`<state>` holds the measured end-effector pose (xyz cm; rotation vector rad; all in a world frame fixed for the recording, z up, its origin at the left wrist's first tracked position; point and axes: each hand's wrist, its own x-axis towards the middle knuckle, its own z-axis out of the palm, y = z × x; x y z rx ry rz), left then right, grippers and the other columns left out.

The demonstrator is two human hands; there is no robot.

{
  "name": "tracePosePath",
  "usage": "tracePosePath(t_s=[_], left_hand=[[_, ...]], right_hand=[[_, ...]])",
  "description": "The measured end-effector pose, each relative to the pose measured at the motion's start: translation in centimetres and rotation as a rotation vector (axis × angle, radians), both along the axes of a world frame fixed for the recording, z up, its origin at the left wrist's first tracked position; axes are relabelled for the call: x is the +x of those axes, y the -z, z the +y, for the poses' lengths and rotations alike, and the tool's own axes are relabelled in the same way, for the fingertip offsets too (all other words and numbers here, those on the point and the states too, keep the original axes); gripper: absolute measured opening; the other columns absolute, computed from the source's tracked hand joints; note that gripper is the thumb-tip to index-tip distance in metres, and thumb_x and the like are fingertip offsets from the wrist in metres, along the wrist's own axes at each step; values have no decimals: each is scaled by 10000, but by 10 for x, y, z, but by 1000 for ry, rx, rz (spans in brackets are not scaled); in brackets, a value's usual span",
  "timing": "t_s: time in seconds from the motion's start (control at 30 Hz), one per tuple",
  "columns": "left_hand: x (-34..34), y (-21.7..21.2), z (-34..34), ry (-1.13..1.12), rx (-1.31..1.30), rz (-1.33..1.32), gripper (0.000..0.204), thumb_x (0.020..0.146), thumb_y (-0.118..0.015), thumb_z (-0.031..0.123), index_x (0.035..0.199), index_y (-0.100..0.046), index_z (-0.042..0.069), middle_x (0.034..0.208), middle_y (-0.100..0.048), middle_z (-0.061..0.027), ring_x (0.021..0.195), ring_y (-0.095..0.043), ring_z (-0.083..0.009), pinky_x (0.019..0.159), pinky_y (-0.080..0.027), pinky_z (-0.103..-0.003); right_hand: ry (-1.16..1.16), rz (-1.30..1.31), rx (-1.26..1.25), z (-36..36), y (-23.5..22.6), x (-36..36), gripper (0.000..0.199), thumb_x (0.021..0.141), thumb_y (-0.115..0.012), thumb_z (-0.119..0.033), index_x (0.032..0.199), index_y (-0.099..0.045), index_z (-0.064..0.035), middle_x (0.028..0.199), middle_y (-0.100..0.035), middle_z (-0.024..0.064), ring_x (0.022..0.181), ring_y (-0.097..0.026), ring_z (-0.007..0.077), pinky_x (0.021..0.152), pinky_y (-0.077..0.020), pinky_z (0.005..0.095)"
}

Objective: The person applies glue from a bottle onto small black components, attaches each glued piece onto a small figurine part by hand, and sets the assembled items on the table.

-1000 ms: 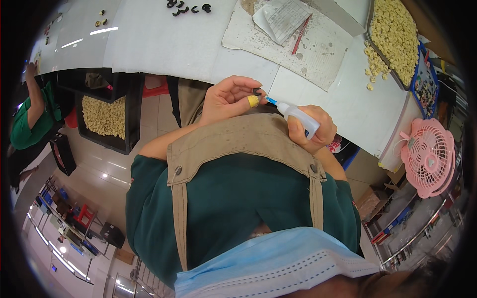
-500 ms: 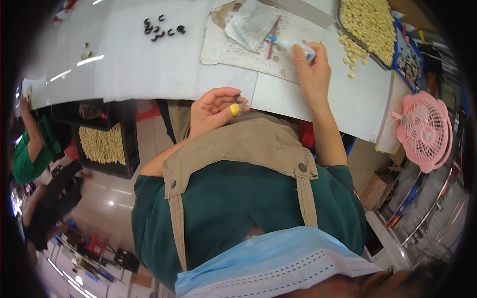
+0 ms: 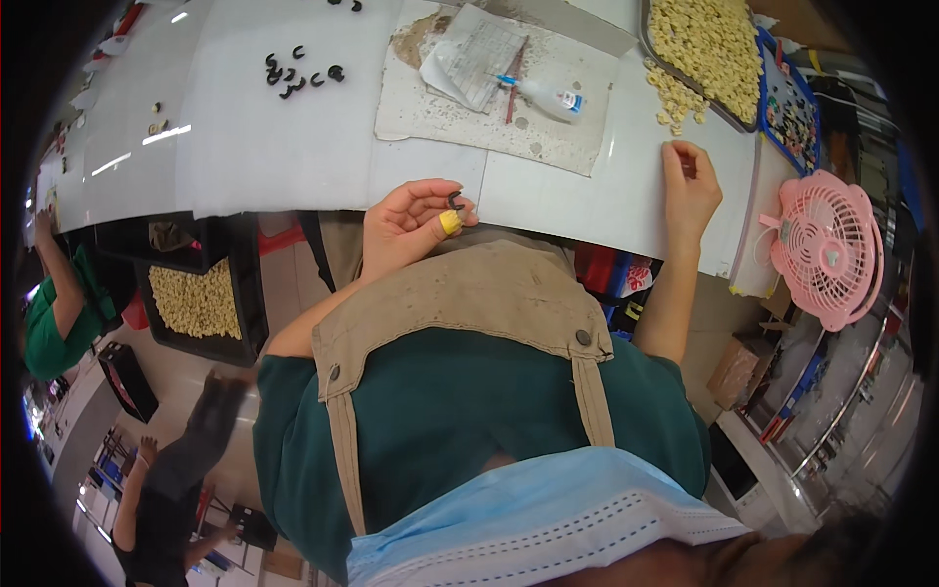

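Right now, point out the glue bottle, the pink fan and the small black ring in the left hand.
glue bottle (image 3: 546, 96), head view, middle of its body
pink fan (image 3: 827, 246), head view, centre of its grille
small black ring (image 3: 455, 201), head view, its rim at the fingertips

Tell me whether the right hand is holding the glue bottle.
No. The right hand rests on the table, apart from the glue bottle lying on the mat.

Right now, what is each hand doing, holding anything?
Left hand: closed, pinching a small black ring at the fingertips.
Right hand: holds nothing, fingers curled, resting on the white table.
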<state>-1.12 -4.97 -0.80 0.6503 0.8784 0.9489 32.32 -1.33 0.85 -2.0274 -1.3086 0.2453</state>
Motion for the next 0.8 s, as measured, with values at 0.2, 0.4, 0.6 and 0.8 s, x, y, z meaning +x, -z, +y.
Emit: tracePosePath(t_s=[0.2, 0.4, 0.6, 0.8], left_hand=[[-2, -4, 1, -17, 29, -104, 298, 799, -571, -63, 1091, -511, -49, 968, -613, -140, 893, -617, -187, 794, -497, -274], [-3, -14, 6, 7, -76, -107, 304, 791, -595, -41, 1084, -517, -47, 1004, -612, -164, 916, -615, -206, 817, -494, -293], [-5, -18, 9, 62, -215, -127, 297, 798, -608, 7, 1082, -532, -33, 1018, -615, -147, 935, -604, -179, 821, -481, -263], [-7, -15, 8, 93, -194, -217, 262, 803, -607, 15, 1057, -564, -33, 1009, -619, -116, 916, -594, -140, 811, -477, -249]], right_hand=[[-220, 58, 119, -8, 2, -28, 95, 789, -612, -28, 881, -601, -7, 831, -593, 53, 728, -550, 102, 659, -453, 220], [-691, 447, -42, -23, -12, -83, 193, 771, -632, 19, 951, -566, -4, 969, -594, 87, 802, -544, 110, 718, -450, 234], [-1084, 156, 333, -7, -18, -141, 308, 646, -729, -46, 926, -603, -68, 759, -603, 41, 639, -557, 186, 578, -461, 267], [-1142, 77, 438, 2, -15, -156, 395, 608, -715, -18, 980, -599, -78, 758, -602, 25, 677, -549, 208, 573, -454, 284]])
